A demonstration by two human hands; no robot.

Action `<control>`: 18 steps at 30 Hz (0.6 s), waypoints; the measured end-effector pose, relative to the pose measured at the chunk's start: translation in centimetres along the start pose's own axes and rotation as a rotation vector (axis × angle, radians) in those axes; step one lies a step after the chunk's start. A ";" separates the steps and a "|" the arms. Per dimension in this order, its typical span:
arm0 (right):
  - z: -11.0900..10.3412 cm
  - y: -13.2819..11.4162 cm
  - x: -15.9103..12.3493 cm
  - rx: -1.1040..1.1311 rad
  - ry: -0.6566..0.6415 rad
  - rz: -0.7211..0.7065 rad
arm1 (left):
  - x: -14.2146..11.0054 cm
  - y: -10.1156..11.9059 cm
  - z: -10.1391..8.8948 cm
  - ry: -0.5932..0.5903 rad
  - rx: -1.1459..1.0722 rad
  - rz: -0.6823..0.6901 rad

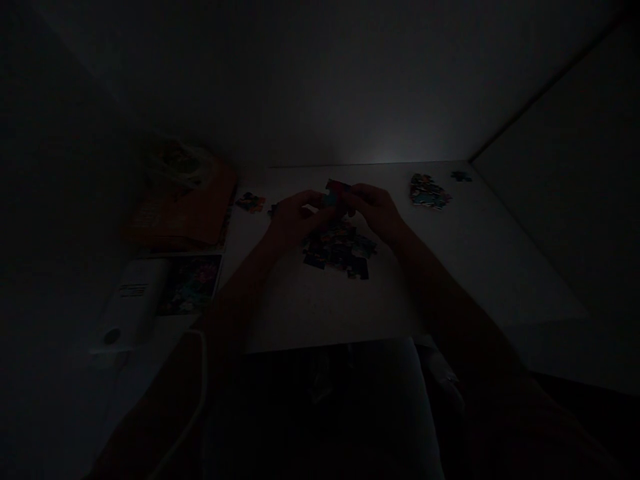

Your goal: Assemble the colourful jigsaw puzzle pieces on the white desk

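Puzzle pieces (pixel 341 189), showing red and blue, are held between the two hands, above the far part of the counter (pixel 310 313). The left hand (pixel 296 215) pinches them from one side and the right hand (pixel 374 208) from the other, the fingers nearly meeting; the dimness hides how many pieces there are and whether they are joined.

They look like card: probably light, flat and fairly stiff, not very slippery, with tabs that could bend or fray if forced. The best hold is likely by opposite edges, thumb and finger, leaving the tabs free.

Just below the hands lies a loose pile (pixel 336 248), pieces overlapping. Beyond the right hand are a stack (pixel 429 192) and, farther out, a separate dark piece (pixel 461 176). Left of the left hand is a small cluster (pixel 250 202).

Well to the left of the hands, a clear bag (pixel 177 163) rests on an orange package (pixel 200 217); something greenish shows in the bag, too dark to name. The package's contents are hidden. Nearer the body lie a colourful picture (pixel 193 283) and a white object (pixel 133 300).
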State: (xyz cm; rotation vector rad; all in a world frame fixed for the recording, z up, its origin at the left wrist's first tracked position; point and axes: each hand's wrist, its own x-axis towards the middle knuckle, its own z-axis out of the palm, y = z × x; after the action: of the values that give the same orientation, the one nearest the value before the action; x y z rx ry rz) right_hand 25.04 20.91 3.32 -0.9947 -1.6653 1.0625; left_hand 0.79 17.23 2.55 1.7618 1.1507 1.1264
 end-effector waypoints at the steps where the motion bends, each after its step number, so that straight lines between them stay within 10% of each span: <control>1: 0.0 0.0 0.0 -0.021 -0.006 -0.003 | 0.0 0.0 0.0 -0.004 0.001 0.011; 18: -1.8 0.4 0.8 0.015 0.232 0.013 | 1.4 -3.0 -1.3 0.345 0.073 -0.153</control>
State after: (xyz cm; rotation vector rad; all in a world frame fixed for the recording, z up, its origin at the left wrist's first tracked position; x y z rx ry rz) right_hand 26.55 22.19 3.52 -1.0767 -1.4623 0.9292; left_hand -1.01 19.71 0.67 1.5380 1.5213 1.3420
